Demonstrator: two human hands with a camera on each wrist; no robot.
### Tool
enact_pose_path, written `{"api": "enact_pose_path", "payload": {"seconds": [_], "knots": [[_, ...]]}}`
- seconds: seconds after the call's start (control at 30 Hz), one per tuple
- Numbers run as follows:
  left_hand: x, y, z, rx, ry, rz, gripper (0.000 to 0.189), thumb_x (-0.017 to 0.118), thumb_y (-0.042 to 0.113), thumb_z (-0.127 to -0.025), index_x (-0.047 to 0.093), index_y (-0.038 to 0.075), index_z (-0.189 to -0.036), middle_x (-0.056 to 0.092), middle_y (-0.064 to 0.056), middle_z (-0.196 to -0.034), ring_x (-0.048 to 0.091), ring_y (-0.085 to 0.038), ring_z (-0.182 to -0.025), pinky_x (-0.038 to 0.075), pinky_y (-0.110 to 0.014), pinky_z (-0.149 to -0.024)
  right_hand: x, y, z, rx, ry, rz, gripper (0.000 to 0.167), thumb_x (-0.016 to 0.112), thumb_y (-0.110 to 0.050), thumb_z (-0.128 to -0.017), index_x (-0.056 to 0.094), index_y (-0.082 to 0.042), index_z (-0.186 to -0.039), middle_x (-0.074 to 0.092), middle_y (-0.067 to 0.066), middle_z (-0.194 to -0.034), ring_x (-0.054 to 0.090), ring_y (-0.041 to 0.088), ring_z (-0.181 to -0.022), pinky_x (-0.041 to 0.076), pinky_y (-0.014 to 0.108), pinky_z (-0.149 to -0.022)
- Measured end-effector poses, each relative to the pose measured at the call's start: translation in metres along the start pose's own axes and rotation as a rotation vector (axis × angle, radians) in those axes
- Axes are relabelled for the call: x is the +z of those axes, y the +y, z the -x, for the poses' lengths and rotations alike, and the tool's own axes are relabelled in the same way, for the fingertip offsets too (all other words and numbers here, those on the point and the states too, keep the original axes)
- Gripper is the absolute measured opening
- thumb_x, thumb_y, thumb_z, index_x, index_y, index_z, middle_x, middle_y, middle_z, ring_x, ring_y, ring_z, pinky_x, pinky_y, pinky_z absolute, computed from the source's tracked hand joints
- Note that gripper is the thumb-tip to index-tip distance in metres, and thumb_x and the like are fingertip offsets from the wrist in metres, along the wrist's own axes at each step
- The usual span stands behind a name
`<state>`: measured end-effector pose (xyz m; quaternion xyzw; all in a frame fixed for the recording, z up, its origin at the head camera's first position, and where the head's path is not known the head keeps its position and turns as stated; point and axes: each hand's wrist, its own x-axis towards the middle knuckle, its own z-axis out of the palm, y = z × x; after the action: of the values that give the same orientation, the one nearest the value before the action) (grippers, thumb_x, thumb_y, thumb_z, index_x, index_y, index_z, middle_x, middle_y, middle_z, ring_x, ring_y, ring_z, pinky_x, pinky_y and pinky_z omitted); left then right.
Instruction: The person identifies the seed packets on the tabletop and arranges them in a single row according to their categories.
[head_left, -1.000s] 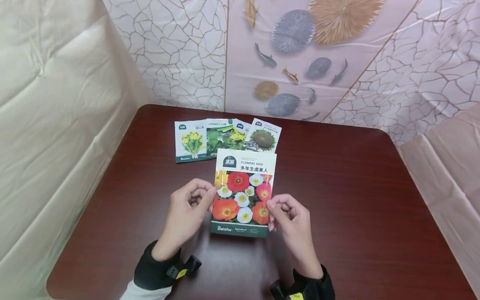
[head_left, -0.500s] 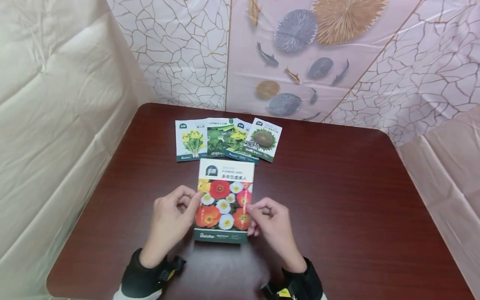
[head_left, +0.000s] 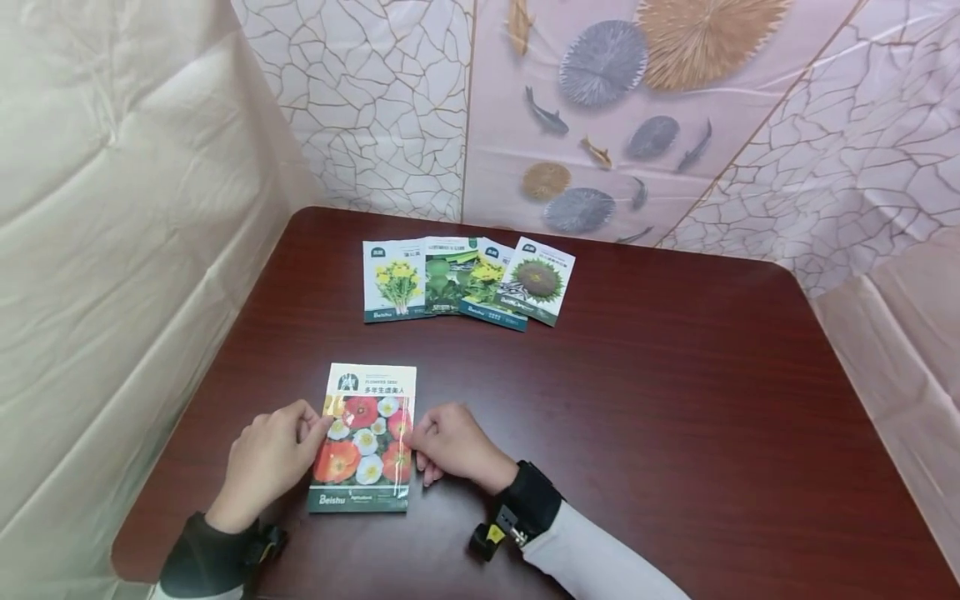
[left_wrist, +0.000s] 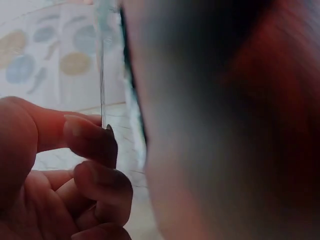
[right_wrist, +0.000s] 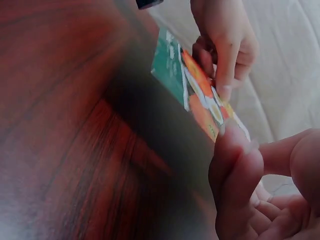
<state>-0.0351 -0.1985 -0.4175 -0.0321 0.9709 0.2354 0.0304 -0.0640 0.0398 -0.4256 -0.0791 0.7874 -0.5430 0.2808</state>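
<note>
A flower seed packet (head_left: 367, 442) with red, orange and white poppies and a green bottom band is held toward the left front of the table. My left hand (head_left: 273, 450) pinches its left edge between thumb and fingers. On the opposite edge, my right hand (head_left: 453, 442) pinches with thumb and forefinger. The right wrist view shows the packet (right_wrist: 172, 67) tilted above the tabletop, with the left hand (right_wrist: 227, 40) beyond it and the right hand (right_wrist: 250, 185) nearest. In the left wrist view the left fingers (left_wrist: 90, 137) are curled, beside a large blurred area.
At the back, several seed packets lie in an overlapping row, from a yellow-flowered packet (head_left: 396, 283) to a sunflower packet (head_left: 536, 282). The dark red-brown table (head_left: 675, 400) has rounded corners. Pale cloth (head_left: 150, 250) hangs at the left, and a patterned backdrop (head_left: 375, 108) stands behind.
Both hands have carried the poppy packet left and toward the front edge, away from the row. The packets behind, partly covered before, now show fully in front.
</note>
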Motion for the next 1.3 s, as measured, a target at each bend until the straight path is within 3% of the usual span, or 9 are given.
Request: {"api": "enact_pose_path", "payload": {"seconds": [0.23,0.63,0.8,0.93,1.07,1.3], "knots": [[0.011,-0.015,-0.008,-0.056,-0.137,-0.035,0.04,0.074,0.044,-0.082,0.055,0.009,-0.078,0.046,-0.002,-0.056,0.042,-0.016,-0.052,0.031,-0.028,-0.049,0.009,0.006,-0.015,0.022,-0.04,0.018,0.028,0.063,-0.012,-0.093,0.066,0.001,-0.068,0.057,0.003,-0.05,0.057,0.01,-0.036,0.053,0.032,-0.046],[0.011,-0.017,-0.017,-0.061,-0.146,-0.08,0.047,0.076,0.051,-0.076,0.054,0.01,-0.076,0.047,-0.003,-0.056,0.043,-0.018,-0.054,0.031,-0.029,-0.049,0.014,0.006,-0.022,0.06,-0.026,0.123,0.035,0.063,-0.015,-0.094,0.065,0.0,-0.062,0.054,0.001,-0.046,0.056,0.009,-0.035,0.05,0.027,-0.043],[0.004,-0.012,-0.015,-0.065,-0.122,-0.096,0.045,0.076,0.049,-0.077,0.054,0.01,-0.074,0.047,-0.002,-0.054,0.043,-0.018,-0.052,0.032,-0.028,-0.047,0.007,0.004,-0.016,0.03,0.027,0.109,0.026,0.063,-0.015,-0.093,0.063,-0.002,-0.07,0.057,0.001,-0.049,0.056,0.009,-0.036,0.051,0.028,-0.043],[-0.008,0.0,-0.014,0.0,-0.009,-0.077,0.038,0.075,0.043,-0.081,0.057,0.009,-0.078,0.045,-0.002,-0.052,0.04,-0.017,-0.048,0.03,-0.027,-0.044,-0.013,-0.003,-0.002,-0.11,0.155,0.087,0.017,0.063,-0.017,-0.094,0.062,-0.005,-0.081,0.062,0.005,-0.057,0.061,0.018,-0.044,0.051,0.031,-0.045],[-0.02,0.024,-0.013,0.09,0.087,-0.048,0.037,0.073,0.043,-0.083,0.06,0.009,-0.088,0.047,-0.001,-0.054,0.039,-0.015,-0.047,0.031,-0.027,-0.044,-0.043,-0.007,0.017,-0.252,0.305,0.058,0.015,0.064,-0.02,-0.094,0.065,-0.006,-0.088,0.065,0.01,-0.065,0.065,0.028,-0.057,0.052,0.033,-0.05],[-0.028,0.08,-0.011,0.283,0.185,0.074,0.031,0.073,0.041,-0.084,0.065,0.014,-0.095,0.057,0.005,-0.061,0.047,-0.007,-0.053,0.035,-0.024,-0.047,-0.094,-0.003,0.065,-0.348,0.513,-0.047,0.017,0.061,-0.019,-0.096,0.065,-0.003,-0.093,0.064,0.013,-0.071,0.065,0.025,-0.062,0.052,0.03,-0.055]]}}
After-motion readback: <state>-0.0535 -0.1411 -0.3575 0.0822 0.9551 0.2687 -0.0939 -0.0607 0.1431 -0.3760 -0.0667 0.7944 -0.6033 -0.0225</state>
